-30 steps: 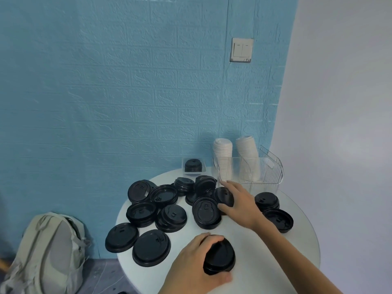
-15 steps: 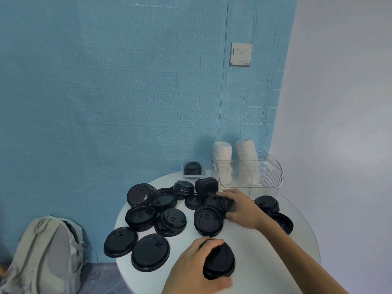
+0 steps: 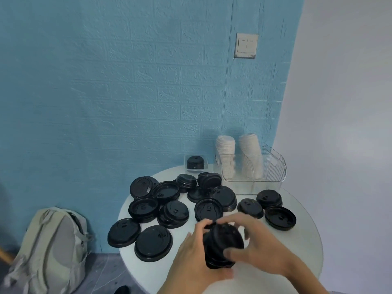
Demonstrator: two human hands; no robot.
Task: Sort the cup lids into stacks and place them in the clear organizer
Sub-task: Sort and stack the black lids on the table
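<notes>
Head view: both hands clamp one stack of black lids (image 3: 221, 246) at near table (image 3: 297, 247) edge; left hand (image 3: 196, 256) curls under and behind it, right hand (image 3: 257, 244) pinches its top and front; stack axis tilts up and away; clear organizer (image 3: 253, 174) sits beyond to the right, nearer the right hand; loose lids (image 3: 209, 209) lie between, so likely lift over them.

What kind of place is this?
Probably a plain indoor room, not clearly a café: a blue brick-pattern wall with a light switch, a backpack on the floor, a small round table.
</notes>
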